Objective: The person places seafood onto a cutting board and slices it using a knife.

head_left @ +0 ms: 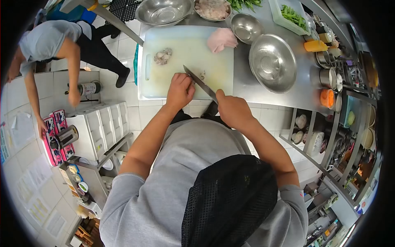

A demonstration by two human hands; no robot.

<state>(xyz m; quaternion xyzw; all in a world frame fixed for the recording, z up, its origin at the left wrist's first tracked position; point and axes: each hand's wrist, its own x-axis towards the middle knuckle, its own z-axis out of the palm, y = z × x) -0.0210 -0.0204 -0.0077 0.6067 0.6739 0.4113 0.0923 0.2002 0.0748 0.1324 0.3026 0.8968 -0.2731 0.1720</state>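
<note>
My right hand (234, 109) is wrapped round the handle of a kitchen knife (200, 83), whose blade slants up and left over the cutting board (185, 36). Beside the blade's left edge, my left hand (180, 88) rests on the board with its fingers curled in; whatever lies under them is hidden. A few small greyish bits (202, 74) lie just right of the blade. Farther up the board on the left is a small pile of greyish, raw-looking pieces (163, 56). A crumpled pink cloth-like piece (222, 40) sits at the board's upper right.
Steel bowls (273, 63) stand right of and behind the board, one holding pale pinkish pieces (212, 8). A tub of cut greens (294, 19) is at the back right. Shelves (325, 136) line the right side. Another person (51, 43) bends over at the left.
</note>
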